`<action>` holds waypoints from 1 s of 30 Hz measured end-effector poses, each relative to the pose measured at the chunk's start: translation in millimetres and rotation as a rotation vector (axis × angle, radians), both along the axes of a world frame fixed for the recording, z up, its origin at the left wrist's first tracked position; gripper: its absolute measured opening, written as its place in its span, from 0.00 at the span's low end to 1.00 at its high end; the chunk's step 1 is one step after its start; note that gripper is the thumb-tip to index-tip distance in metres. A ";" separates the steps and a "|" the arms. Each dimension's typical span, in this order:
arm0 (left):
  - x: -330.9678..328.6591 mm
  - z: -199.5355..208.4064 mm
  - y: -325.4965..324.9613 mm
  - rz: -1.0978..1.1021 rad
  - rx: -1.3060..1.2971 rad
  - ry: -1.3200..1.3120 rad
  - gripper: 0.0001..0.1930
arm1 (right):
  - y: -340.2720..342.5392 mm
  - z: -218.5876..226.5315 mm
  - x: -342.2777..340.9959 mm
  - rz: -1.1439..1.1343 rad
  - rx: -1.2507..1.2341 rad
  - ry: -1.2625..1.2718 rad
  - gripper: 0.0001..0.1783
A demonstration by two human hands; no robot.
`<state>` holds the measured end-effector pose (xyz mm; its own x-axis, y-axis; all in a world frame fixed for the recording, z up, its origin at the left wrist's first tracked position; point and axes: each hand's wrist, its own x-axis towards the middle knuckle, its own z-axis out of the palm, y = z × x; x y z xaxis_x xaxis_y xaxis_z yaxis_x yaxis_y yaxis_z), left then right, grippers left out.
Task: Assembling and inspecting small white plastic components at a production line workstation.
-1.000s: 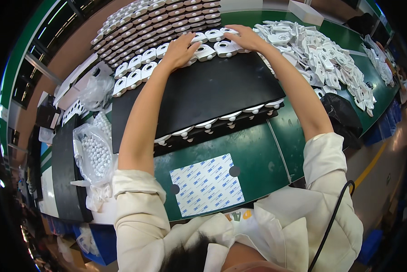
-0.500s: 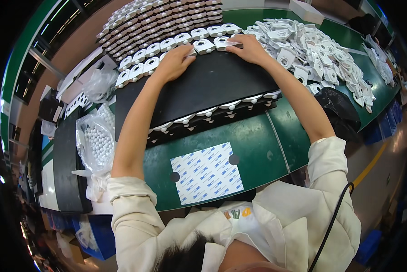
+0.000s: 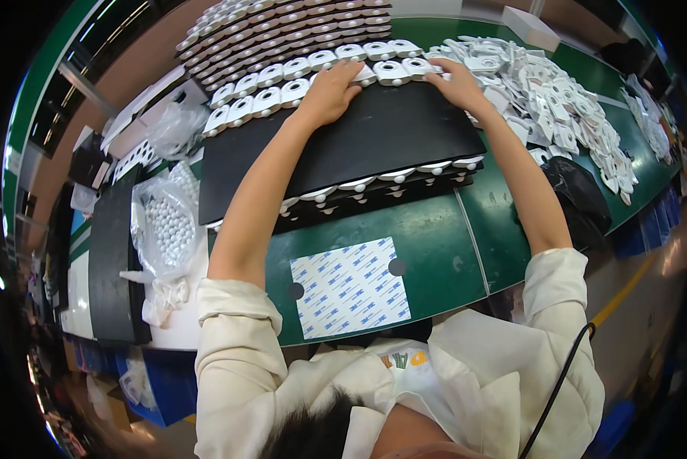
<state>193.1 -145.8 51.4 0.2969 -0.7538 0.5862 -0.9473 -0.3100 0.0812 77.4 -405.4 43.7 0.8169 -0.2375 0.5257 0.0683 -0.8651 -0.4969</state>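
A black board (image 3: 343,141) lies atop a stack, with a row of white plastic parts along its far edge, each with a round hole and a small white ball at its front. My left hand (image 3: 329,93) is over that row, thumb and fingers closed at the side of one white part (image 3: 365,76) and partly covering it. To its right sits another white part (image 3: 391,73). My right hand (image 3: 460,86) is at the row's right end, its thumb and fingertips closed on the edge of the last white part (image 3: 417,68).
Tall layers of boards and white parts (image 3: 282,38) rise behind. Loose white parts heap (image 3: 550,99) at right, near a black bag (image 3: 577,199). A bag of white balls (image 3: 167,229) lies left. A printed white sheet (image 3: 351,291) rests on the green table (image 3: 435,245) in front.
Another white part now stands at the right end of the near row, under my right fingertips. Both hands have shifted right along the row. The view has moved slightly too.
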 end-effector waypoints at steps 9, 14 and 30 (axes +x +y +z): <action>-6.1 19.0 189.6 0.425 -0.144 0.415 0.25 | 22.3 5.0 -102.4 -0.030 0.359 0.345 0.33; -47.9 -2.7 272.4 0.559 -0.400 1.156 0.30 | 46.5 3.3 -124.7 0.009 0.602 0.403 0.38; -83.8 -13.0 287.8 0.256 -0.719 1.537 0.26 | 66.8 -2.3 -143.2 -0.002 0.622 0.301 0.35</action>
<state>109.2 142.0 38.4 0.9293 -0.3345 -0.1567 0.1914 0.0731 0.9788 -65.9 -338.6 41.3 0.9052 -0.4229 0.0421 -0.1513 -0.4132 -0.8980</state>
